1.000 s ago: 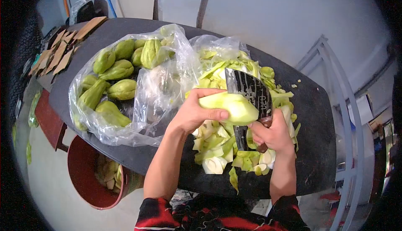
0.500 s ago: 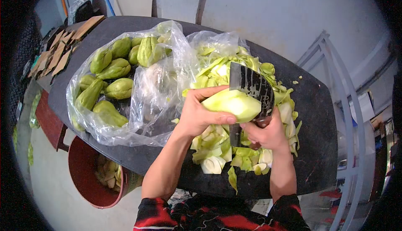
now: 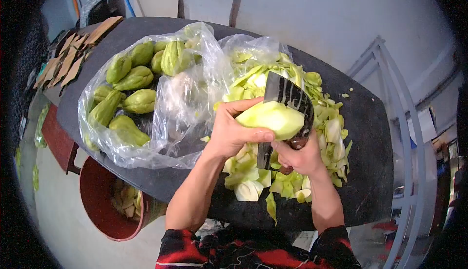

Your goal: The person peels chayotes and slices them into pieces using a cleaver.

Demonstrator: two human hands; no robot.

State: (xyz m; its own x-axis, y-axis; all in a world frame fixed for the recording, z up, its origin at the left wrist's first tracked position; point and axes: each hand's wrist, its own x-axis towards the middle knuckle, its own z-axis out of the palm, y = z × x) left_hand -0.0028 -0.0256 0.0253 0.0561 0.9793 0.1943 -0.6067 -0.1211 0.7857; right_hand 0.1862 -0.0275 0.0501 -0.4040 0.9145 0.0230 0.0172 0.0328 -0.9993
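Taking the pale peeled fruit as the centre of the clock, the red bucket (image 3: 94,204) stands on the floor at eight o'clock, below the table (image 3: 363,166), with pale pieces inside. At nine o'clock lies the clear plastic bag (image 3: 178,100), open widely, so the green fruits (image 3: 139,101) in it seem easy to reach from the left side. The left hand (image 3: 236,131) holds the peeled fruit (image 3: 270,118) from its nine o'clock end, fingers over and thumb along the near side; this probably leaves the right end free for the blade. Behind that end rises the wide dark knife (image 3: 295,96) (whether its edge bites now, I cannot tell). The right hand (image 3: 303,158), at five o'clock, is closed around the brown handle. The peelings (image 3: 336,132) spread under and around, from twelve to six, perhaps because they fall directly there.
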